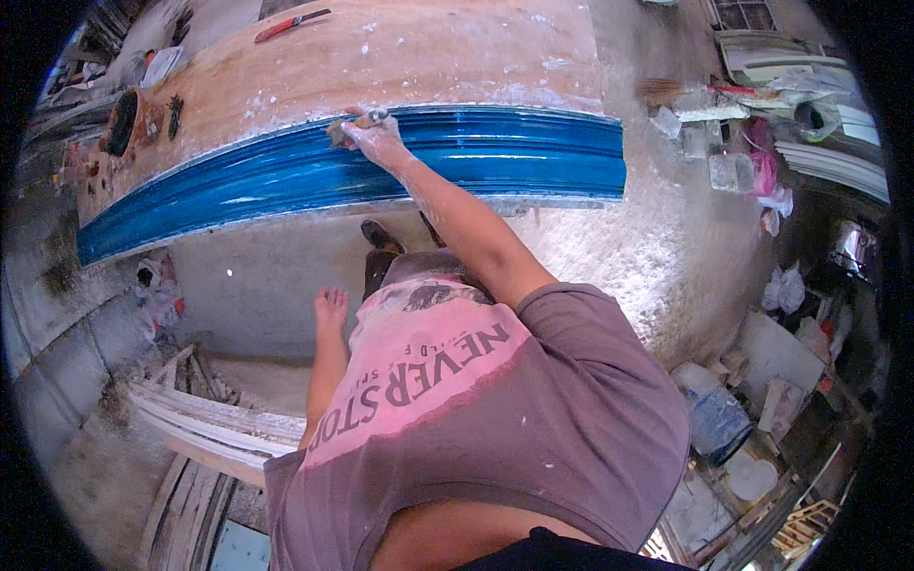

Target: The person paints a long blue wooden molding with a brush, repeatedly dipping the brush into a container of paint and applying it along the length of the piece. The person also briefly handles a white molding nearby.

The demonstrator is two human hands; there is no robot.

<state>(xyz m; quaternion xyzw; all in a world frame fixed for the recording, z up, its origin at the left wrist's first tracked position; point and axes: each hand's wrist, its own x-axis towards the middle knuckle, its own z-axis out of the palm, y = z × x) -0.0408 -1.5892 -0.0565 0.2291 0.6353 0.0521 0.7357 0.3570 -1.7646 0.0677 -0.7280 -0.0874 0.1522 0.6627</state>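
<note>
A long, glossy blue ridged mould (pixel 514 152) lies along the near edge of the board table. My right hand (pixel 379 143), dusted white, reaches across to its far edge with the fingers closed on a small tan tool (pixel 337 132) that looks like a brush. The fingers partly cover it, and it sits at the mould's upper rim. Low beside my body hangs my left hand (pixel 331 306), fingers stretched out and holding nothing, apart from the mould.
A red-handled tool (pixel 286 27) lies on the white-specked board (pixel 457 57). An orange-brown pot (pixel 138 122) rests on its side at the left. White strips (pixel 838 171) and a pink bag (pixel 763 157) are at the right. A blue bucket (pixel 714 419) stands at lower right, long boards (pixel 209 428) at lower left.
</note>
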